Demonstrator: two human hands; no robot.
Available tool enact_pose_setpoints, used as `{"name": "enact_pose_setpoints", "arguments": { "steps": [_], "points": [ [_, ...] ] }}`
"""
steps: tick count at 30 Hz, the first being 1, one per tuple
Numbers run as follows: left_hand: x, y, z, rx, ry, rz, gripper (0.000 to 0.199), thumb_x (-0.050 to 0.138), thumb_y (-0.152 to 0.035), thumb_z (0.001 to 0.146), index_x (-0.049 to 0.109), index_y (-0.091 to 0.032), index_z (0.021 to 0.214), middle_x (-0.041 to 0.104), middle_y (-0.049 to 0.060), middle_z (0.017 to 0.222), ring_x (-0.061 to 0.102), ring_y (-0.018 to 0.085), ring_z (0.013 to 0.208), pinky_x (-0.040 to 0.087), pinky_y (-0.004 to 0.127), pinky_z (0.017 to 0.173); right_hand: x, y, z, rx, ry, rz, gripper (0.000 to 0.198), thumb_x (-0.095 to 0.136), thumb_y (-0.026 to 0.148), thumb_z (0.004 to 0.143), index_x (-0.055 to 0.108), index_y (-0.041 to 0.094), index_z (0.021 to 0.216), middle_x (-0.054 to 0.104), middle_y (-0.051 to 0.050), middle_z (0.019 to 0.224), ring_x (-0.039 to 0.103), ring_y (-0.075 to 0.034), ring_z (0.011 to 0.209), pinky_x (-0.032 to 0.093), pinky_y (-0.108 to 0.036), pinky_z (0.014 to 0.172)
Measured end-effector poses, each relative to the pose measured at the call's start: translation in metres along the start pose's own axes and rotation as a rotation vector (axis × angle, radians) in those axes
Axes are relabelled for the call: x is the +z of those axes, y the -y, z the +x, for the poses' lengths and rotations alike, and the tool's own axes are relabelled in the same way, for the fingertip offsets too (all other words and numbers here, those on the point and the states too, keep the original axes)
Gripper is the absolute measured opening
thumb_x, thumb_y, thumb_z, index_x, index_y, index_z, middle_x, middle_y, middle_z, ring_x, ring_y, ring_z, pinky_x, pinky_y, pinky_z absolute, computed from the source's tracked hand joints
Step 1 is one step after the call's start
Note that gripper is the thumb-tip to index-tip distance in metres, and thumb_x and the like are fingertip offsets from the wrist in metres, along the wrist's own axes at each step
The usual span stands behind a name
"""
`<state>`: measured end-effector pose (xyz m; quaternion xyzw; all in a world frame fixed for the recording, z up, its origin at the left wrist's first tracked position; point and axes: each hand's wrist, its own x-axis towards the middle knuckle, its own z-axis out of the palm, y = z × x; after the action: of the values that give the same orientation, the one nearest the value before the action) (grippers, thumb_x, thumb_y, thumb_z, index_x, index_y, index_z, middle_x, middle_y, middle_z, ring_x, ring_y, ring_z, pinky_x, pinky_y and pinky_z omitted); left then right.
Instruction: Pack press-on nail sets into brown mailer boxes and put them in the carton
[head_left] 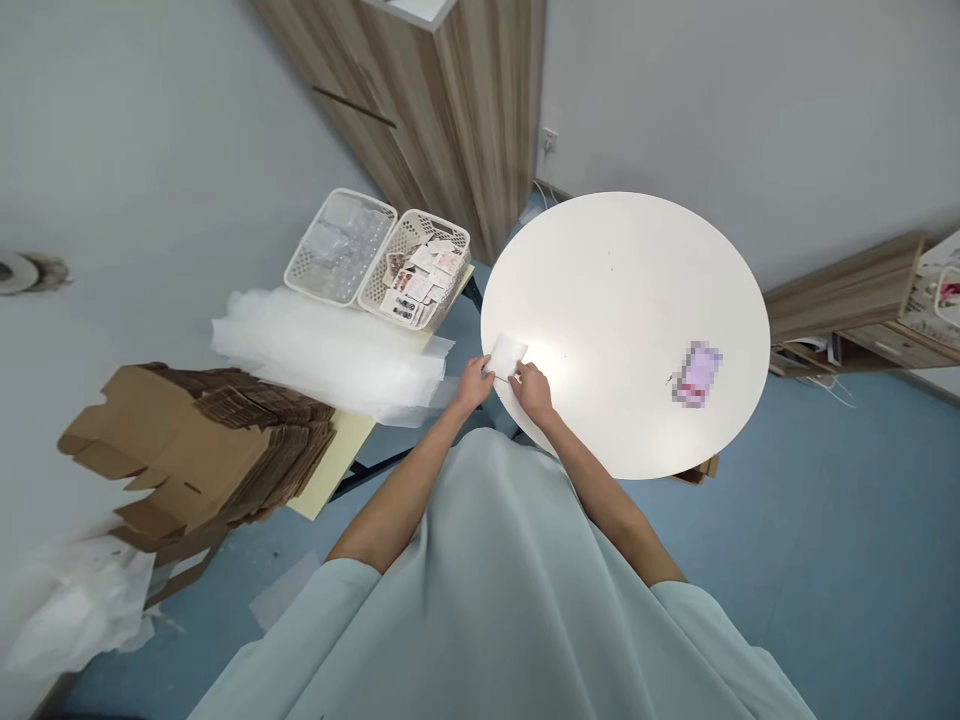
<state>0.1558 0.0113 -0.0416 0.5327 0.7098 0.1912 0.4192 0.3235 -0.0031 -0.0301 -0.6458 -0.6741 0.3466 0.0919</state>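
Observation:
A small white packet, wrapped in what looks like foam sheet (507,354), is held at the left edge of the round white table (622,270). My left hand (475,382) grips its near left corner, fingers closed. On its near right side, my right hand (532,388) pinches the edge between thumb and fingers. Whatever the white wrapping may contain is hidden. To the left of my hands lies a thick stack of translucent white foam sheets (330,350).
Behind the sheets stand a white basket of clear plastic bags (341,245) and another basket (416,268) with printed cards. Flattened cardboard boxes (202,440) are stacked at the left. A blurred-out purple item (697,375) lies on the table's right. A wooden cabinet (442,110) stands behind.

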Motion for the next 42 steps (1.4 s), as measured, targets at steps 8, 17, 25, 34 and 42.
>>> {"name": "enact_pose_setpoints", "arguments": {
  "steps": [8, 17, 25, 34, 42],
  "points": [
    [-0.002, -0.008, -0.025, 0.067, -0.072, -0.025, 0.053, 0.055, -0.020, 0.095, 0.058, -0.014, 0.148, 0.052, 0.019, 0.160, 0.045, 0.031, 0.154, 0.034, 0.047, 0.130, -0.007, -0.009, -0.032, 0.062, -0.020, 0.118, 0.049, 0.057, 0.033, 0.104, 0.055, 0.020, 0.152, 0.070, -0.014, 0.132, 0.074, -0.023, 0.094, 0.060, -0.035, 0.084],
    [-0.071, 0.007, -0.070, 0.218, 0.001, -0.137, 0.042, 0.056, -0.028, 0.099, 0.065, -0.022, 0.139, 0.066, 0.011, 0.147, 0.061, 0.028, 0.139, 0.047, 0.045, 0.122, -0.013, 0.036, -0.067, 0.038, -0.143, 0.292, 0.040, 0.058, 0.038, 0.101, 0.068, 0.020, 0.135, 0.076, -0.013, 0.123, 0.073, -0.023, 0.089, 0.062, -0.039, 0.085],
    [-0.210, 0.083, -0.146, 0.277, -0.217, -0.176, 0.038, 0.054, -0.039, 0.102, 0.068, -0.023, 0.134, 0.072, 0.007, 0.138, 0.067, 0.025, 0.131, 0.052, 0.043, 0.117, 0.025, 0.153, -0.074, -0.204, -0.070, 0.286, 0.036, 0.059, 0.044, 0.102, 0.074, 0.022, 0.125, 0.078, -0.010, 0.119, 0.074, -0.023, 0.094, 0.062, -0.038, 0.089],
    [-0.328, 0.236, -0.224, -0.053, -0.473, 0.148, 0.042, 0.062, -0.045, 0.097, 0.070, -0.018, 0.129, 0.072, 0.015, 0.132, 0.066, 0.037, 0.126, 0.053, 0.051, 0.109, 0.096, 0.286, -0.085, -0.429, 0.185, 0.170, 0.027, 0.060, 0.033, 0.103, 0.076, 0.023, 0.123, 0.078, -0.008, 0.119, 0.076, -0.020, 0.097, 0.060, -0.033, 0.087],
    [-0.335, 0.288, -0.228, -0.048, -0.389, 0.235, 0.038, 0.055, -0.035, 0.099, 0.071, -0.015, 0.127, 0.073, 0.017, 0.128, 0.066, 0.037, 0.122, 0.052, 0.049, 0.108, 0.135, 0.347, -0.090, -0.507, 0.305, -0.049, 0.026, 0.061, 0.029, 0.106, 0.073, 0.023, 0.129, 0.075, -0.008, 0.124, 0.075, -0.020, 0.103, 0.058, -0.031, 0.091]
  ]
}}
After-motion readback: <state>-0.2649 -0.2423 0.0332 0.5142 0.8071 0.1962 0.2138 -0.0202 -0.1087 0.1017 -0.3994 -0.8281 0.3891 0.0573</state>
